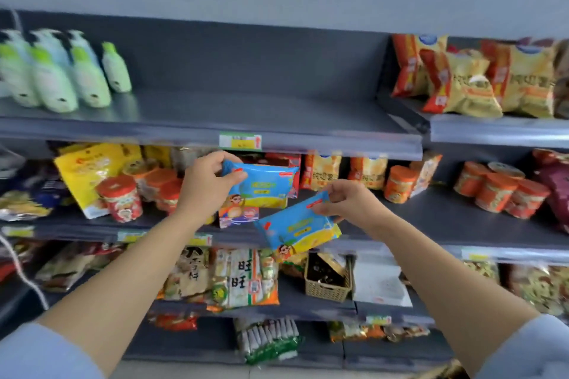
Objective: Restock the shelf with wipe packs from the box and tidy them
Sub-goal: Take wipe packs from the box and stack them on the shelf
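While each grips one: left hand (209, 184) around upper wipe pack (264, 184), right hand (345, 200) pinching lower wipe pack (298, 229).

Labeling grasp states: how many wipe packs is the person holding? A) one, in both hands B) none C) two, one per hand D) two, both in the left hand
C: the left hand grips one wipe pack; the right hand pinches a second pack, lower and tilted.

Print on both wipe packs (264, 184) is blurred; forearms run off the bottom edge.
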{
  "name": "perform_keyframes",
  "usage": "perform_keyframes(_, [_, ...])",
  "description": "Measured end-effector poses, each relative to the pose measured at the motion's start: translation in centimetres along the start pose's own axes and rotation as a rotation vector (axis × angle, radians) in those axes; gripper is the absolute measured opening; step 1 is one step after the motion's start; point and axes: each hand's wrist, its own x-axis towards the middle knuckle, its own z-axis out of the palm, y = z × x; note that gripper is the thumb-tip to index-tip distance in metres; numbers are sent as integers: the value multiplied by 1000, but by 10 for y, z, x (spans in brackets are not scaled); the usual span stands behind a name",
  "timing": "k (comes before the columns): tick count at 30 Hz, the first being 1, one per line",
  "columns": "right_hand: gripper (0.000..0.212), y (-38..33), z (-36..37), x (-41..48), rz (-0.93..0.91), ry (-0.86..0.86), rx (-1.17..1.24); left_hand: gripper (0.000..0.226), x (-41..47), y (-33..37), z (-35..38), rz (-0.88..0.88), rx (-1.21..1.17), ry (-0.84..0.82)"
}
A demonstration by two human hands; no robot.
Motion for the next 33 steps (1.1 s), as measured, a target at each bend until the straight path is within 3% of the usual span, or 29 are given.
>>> perform_keyframes(5, [18,-53,23,23,-99,-14,101,27,25,12,-58,64,-79,101])
perform_keyframes(14, [22,-130,33,76,-242,23,287,13,81,24,-114,97,-39,308])
perform_keyframes(20, [28,-157,31,126,-303,24,320,14,130,17,-121,81,-40,367])
perform_keyframes(33, [7,-176,37,250,-336,-43,260,15,245,-28,-121,-20,25,444])
